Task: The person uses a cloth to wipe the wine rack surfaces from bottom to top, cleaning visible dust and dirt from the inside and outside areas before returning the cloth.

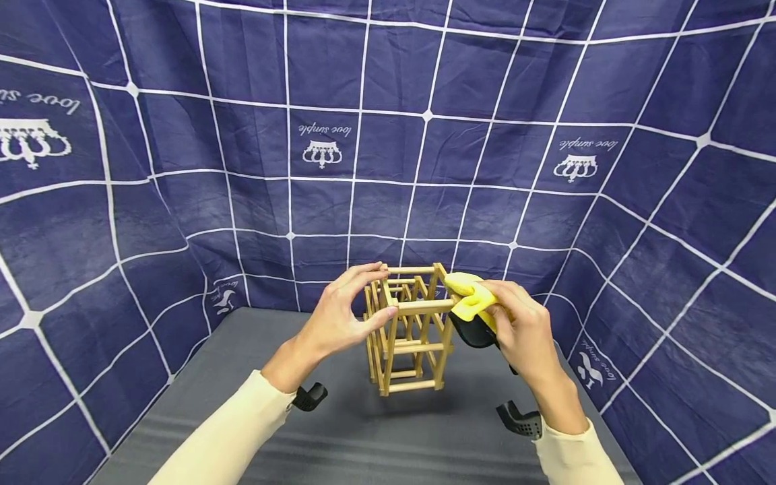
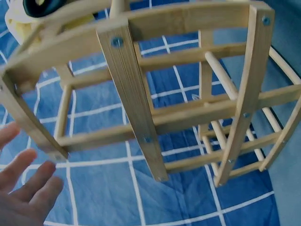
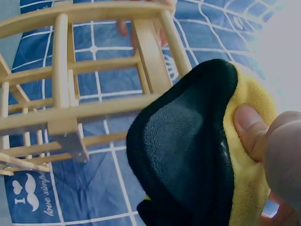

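Observation:
A light wooden slatted rack (image 1: 418,347) of bars and round dowels is upright over the grey surface, between the two hands. At its top left end is my left hand (image 1: 348,310), thumb and fingers spread apart around the corner. In the left wrist view, the fingers (image 2: 40,186) look straight and lie just beside the rack's end; contact is unclear. My right hand (image 1: 521,327) pinches a yellow and black cloth (image 1: 473,296) at the rack's top right corner. The right wrist view shows the cloth's dark side (image 3: 183,127) close to the wooden frame, the thumb pressing its yellow side.
A grey covered surface (image 1: 242,404) lies under the rack. Dark blue fabric (image 1: 388,148) with white grid lines and printed crowns hangs behind and on both sides. Black wrist mounts (image 1: 310,397) stick out from the cream sleeves (image 1: 230,431).

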Demonstrator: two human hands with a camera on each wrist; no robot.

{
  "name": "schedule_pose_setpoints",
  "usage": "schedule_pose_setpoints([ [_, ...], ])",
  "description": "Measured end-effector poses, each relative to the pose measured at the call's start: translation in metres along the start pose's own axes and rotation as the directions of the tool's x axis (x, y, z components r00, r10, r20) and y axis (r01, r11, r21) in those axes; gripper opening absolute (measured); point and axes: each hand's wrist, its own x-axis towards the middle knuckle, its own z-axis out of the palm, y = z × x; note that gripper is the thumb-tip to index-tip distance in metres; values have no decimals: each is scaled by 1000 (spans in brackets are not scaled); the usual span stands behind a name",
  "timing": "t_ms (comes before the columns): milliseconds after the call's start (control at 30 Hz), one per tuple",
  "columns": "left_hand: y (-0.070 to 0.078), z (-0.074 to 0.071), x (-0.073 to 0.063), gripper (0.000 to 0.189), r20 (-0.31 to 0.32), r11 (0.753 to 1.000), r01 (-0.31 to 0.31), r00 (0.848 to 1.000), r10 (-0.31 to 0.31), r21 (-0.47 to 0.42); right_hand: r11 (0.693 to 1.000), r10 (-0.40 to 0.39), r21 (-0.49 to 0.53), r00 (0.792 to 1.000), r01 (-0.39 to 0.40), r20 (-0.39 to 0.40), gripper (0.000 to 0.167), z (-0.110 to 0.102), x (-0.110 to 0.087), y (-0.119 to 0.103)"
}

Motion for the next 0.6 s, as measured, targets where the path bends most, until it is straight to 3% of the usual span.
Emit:
schedule_pose_setpoints([
  [67, 8, 2, 0, 53, -31, 998, -62, 998, 62, 28, 999, 21, 41, 999, -23, 26, 43, 0, 0, 5],
  [233, 25, 7, 4, 23, -55, 983, -162, 984, 167, 81, 987, 53, 141, 981, -80, 187, 40, 5, 10, 23],
  [467, 25, 4, 3, 9, -35, 985, -167, 985, 169, 41, 969, 140, 145, 931, -198, 337, 32, 19, 31, 49],
  [600, 25, 3, 3, 9, -32, 986, -164, 986, 165, 33, 962, 186, 123, 913, -245, 363, 28, 29, 37, 56],
])
